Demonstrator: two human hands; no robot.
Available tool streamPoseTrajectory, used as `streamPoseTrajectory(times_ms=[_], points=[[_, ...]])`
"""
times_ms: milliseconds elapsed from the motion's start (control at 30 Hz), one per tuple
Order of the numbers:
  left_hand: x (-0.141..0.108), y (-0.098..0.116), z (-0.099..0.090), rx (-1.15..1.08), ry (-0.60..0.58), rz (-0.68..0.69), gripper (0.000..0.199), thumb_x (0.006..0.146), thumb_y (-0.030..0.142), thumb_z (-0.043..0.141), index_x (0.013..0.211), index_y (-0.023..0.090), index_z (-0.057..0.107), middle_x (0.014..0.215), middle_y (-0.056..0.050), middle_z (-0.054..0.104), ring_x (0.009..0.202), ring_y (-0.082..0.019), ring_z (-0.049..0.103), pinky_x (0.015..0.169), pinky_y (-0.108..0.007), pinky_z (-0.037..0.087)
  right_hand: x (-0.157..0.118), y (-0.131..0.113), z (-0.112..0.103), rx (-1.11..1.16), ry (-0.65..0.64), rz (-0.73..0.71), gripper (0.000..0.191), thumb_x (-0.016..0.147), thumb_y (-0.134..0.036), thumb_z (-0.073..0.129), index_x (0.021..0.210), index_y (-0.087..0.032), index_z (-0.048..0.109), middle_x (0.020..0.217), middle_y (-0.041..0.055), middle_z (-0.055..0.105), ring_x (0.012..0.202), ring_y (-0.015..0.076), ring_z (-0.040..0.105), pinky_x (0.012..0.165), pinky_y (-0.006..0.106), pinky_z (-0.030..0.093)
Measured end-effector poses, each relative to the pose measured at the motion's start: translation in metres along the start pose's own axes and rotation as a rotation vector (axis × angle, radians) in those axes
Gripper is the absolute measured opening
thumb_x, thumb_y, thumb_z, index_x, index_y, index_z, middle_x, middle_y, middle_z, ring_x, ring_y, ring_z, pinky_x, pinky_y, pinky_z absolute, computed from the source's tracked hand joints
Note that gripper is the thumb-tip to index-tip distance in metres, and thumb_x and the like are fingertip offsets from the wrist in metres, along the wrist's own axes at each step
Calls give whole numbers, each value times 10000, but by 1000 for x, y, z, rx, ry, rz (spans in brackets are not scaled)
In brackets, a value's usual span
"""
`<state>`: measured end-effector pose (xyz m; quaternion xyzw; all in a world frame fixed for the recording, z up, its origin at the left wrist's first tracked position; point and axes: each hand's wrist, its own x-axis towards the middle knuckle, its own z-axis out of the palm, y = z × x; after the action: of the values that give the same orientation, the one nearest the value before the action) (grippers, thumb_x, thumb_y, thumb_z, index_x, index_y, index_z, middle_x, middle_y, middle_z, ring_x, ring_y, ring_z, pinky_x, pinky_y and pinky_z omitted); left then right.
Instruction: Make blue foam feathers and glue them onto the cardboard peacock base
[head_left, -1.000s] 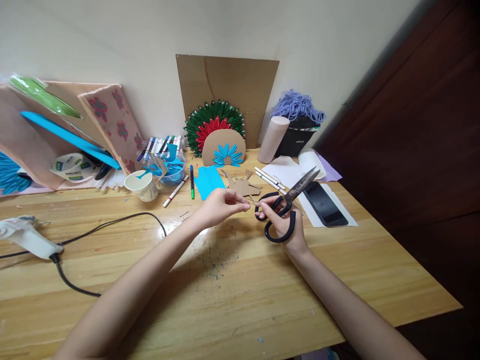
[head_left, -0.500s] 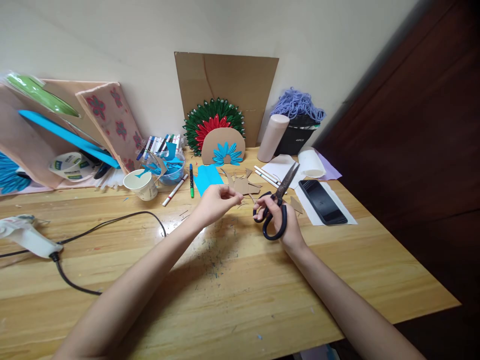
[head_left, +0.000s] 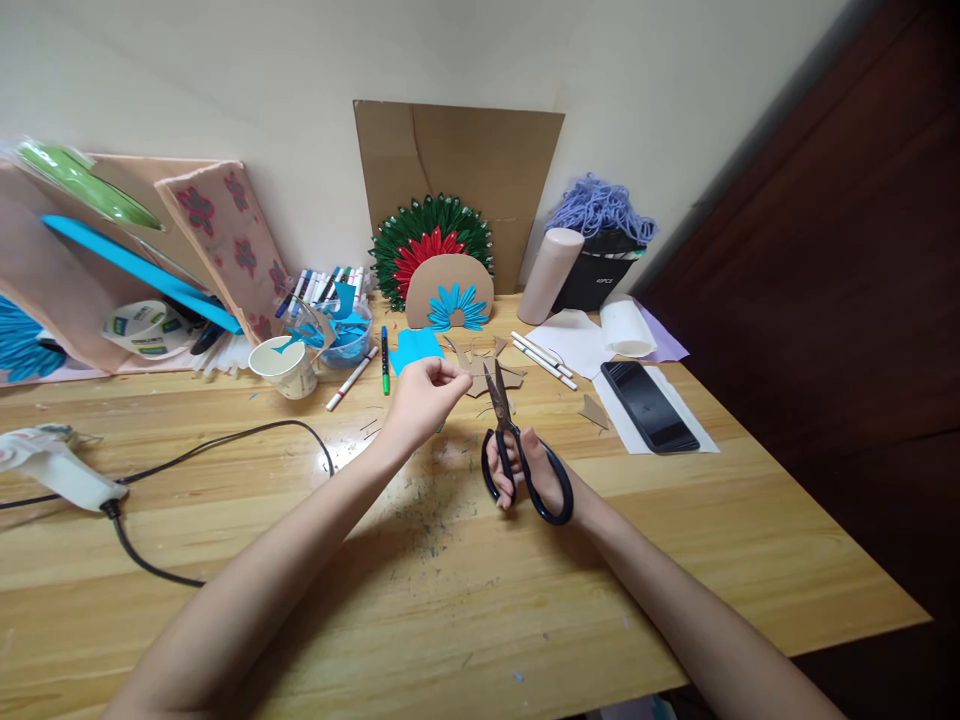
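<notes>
My left hand point(head_left: 429, 398) is closed in a pinch over the middle of the table. Whatever its fingertips hold is too thin and small to make out. Black-handled scissors point(head_left: 506, 424) are in my right hand point(head_left: 536, 470), with the fingers through the loops. Their blades point away from me, slightly apart, just right of the left fingertips. Brown cardboard scraps point(head_left: 480, 386) lie behind the blades, and a blue sheet point(head_left: 409, 348) lies beyond the left hand, partly covered by it.
A cardboard half-round with blue petals point(head_left: 431, 275) leans before a green and red petal fan point(head_left: 390, 240). Left are a paper cup point(head_left: 281, 370), markers point(head_left: 351, 380) and a corded glue gun point(head_left: 56, 470). A phone point(head_left: 649, 405) and pale bottle point(head_left: 550, 278) are right.
The scissors have swung left and their blades have opened a little, coming up to my left fingertips. My left hand has shifted slightly left and away from me, still pinching.
</notes>
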<state>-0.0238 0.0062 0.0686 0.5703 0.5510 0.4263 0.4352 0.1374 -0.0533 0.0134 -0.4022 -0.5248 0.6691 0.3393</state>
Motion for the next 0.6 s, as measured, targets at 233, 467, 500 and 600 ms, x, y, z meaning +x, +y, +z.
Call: streamPoseTrajectory(times_ms=[233,467,500,600], points=[[-1,1,3,3,-39,-16,76,644,191,572,624,121,591,606,-8,585,565,-95,511,542,-209,380,0,-2,0,-41,25,4,677,639,-832,306,719,-176,454,455,-61,432,368,97,474,414,212,402],[-3,0,6,-81,-88,-26,85,662,193,600,617,121,603,587,-1,586,567,-95,515,557,-212,393,-1,-3,3,-98,-9,-25,690,677,-815,256,765,-167,477,487,-43,461,406,101,491,441,211,392],[-3,-1,7,-91,-96,-22,94,664,203,606,616,121,604,587,-1,588,567,-96,516,561,-214,396,-1,-2,3,-100,-8,-19,692,679,-815,251,764,-166,478,485,-43,458,404,100,488,438,210,390],[-2,-5,8,-112,-109,-15,128,669,240,624,630,119,612,591,-4,591,572,-98,520,572,-219,404,-1,1,3,-106,-2,-12,684,692,-806,249,770,-166,478,480,-45,454,401,100,484,433,209,388]])
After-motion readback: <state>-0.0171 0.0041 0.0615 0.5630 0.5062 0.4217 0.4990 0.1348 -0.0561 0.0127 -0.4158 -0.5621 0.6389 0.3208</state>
